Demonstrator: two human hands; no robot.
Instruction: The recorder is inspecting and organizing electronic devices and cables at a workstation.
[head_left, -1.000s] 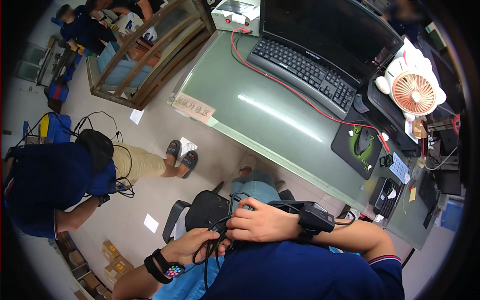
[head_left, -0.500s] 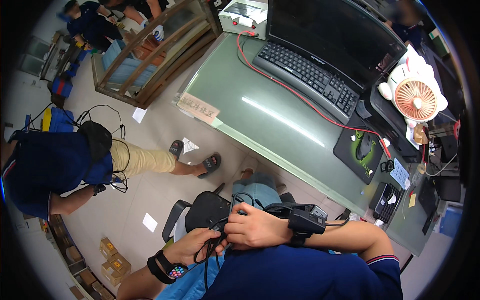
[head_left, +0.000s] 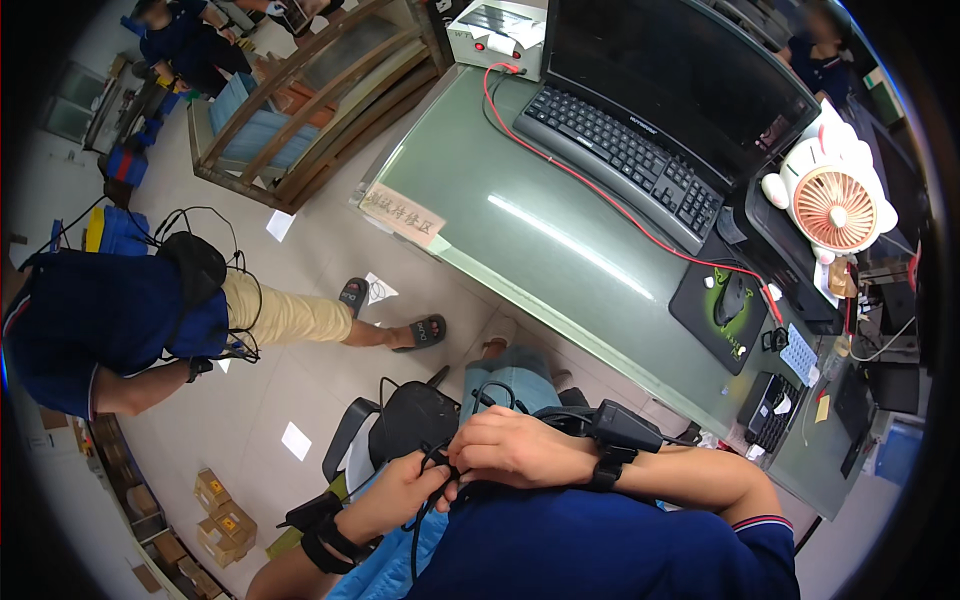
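Both hands meet low in the head view, in front of my dark blue shirt. My left hand [head_left: 403,492] is closed around a thin black cable [head_left: 413,545], which loops between the fingers and hangs below. Bent over it, my right hand [head_left: 515,450] pinches the same cable, its fingertips touching the left ones. What lies between the fingertips is mostly hidden. Each wrist carries a strapped black device: a left wrist device [head_left: 313,512] and a larger right wrist device [head_left: 625,428]. Just beyond the hands lies a black bag [head_left: 415,412] with more cable over it.
A green-topped desk [head_left: 440,150] holds a keyboard [head_left: 625,150], monitor [head_left: 670,75], mouse [head_left: 733,298] and white fan [head_left: 832,205]. At left stands another person [head_left: 120,320] with cables. Cartons [head_left: 227,530] sit on the floor; a wooden-framed cart [head_left: 290,120] stands beyond, near other people.
My left wrist has turned, so the coloured watch face no longer shows. My right wrist has rolled a little, and the small black connector seen before is now covered by fingers.
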